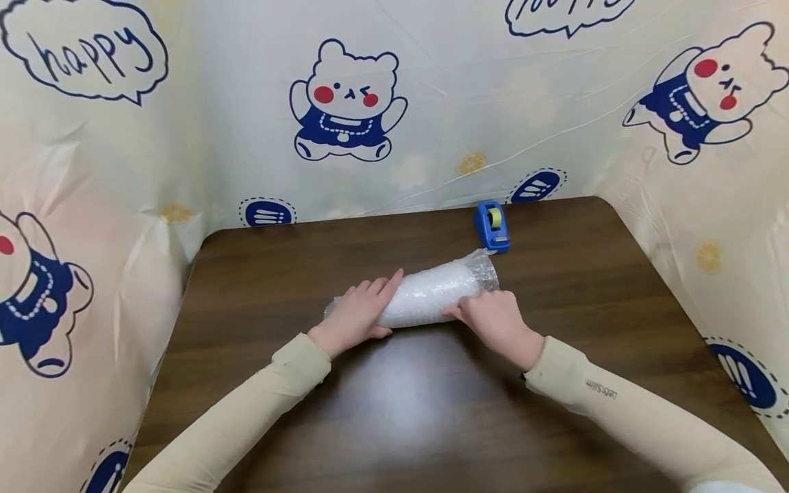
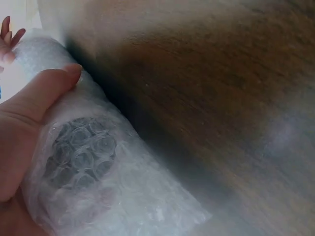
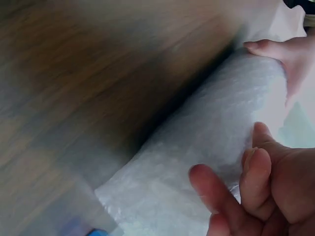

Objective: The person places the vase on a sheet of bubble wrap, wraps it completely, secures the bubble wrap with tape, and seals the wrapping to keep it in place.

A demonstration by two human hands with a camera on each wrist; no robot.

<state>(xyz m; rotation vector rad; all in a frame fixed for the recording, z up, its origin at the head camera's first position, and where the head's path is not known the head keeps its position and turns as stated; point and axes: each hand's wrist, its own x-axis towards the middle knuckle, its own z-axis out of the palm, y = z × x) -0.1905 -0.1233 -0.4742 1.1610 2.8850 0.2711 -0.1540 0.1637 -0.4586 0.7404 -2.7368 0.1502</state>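
A white roll of bubble wrap lies slantwise on the brown table, its see-through film loose at the right end. My left hand grips the roll near its left end, fingers over the top and thumb on the near side. In the left wrist view, the thumb presses along the bubble wrap, beside a see-through round patch of bubbles. Toward the right end, my right hand has curled fingers against the wrap. Thumb and forefinger tips come close together at the roll in the right wrist view, where they pinch the film.
A blue tape dispenser with yellowish tape stands at the back of the table, just beyond the roll's right end. Behind and beside the table hangs a pale cloth printed with cartoon bears.
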